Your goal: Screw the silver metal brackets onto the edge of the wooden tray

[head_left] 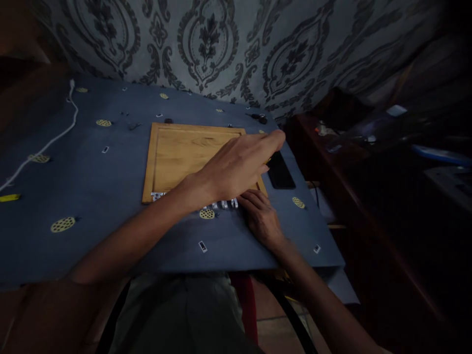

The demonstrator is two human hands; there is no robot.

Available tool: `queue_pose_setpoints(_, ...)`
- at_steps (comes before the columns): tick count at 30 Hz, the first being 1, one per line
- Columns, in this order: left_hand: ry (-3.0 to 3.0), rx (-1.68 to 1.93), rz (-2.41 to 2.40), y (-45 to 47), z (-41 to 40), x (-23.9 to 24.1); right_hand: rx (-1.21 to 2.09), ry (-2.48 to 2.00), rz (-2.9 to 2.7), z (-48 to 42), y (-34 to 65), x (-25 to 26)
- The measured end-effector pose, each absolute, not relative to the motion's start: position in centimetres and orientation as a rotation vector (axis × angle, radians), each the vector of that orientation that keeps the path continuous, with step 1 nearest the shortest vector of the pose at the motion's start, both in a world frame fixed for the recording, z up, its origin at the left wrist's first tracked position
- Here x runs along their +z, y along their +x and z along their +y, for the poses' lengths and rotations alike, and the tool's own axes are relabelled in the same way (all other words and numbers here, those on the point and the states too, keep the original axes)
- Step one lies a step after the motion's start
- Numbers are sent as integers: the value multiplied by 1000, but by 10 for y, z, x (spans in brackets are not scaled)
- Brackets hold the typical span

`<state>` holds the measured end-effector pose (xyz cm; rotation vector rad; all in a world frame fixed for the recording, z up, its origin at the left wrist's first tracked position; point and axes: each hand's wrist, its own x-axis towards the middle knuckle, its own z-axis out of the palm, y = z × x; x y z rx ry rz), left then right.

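A wooden board [177,152] with a raised frame lies on the blue tablecloth. Reaching across it from the left, my left hand [239,162] is closed above the board's right side. A small yellow bit shows by its fingers, but what they hold is mostly hidden. Lower down, my right hand [260,216] rests at the board's near right corner, its fingers bent together beside a row of shiny metal loops [224,204]. Its fingertips are partly covered, so their grip is unclear. A metal fitting [158,195] sits at the board's near left corner.
A black phone [282,172] lies right of the board, with dark keys [258,118] behind it. A white cord [55,142] runs along the left, near a yellow object [10,197]. Small bits [134,126] lie behind the board. A dark red wooden edge [332,172] stands at right.
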<state>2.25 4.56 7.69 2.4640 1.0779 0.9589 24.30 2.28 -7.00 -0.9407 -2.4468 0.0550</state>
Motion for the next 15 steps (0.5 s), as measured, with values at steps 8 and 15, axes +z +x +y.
queue_pose_setpoints(8, 2543, 969, 1136, 18, 42, 85, 63, -914, -2454, 23, 243, -67)
queue_pose_setpoints(15, 2532, 957, 1143, 24, 46, 75, 61, -927, -2438, 23, 243, -69)
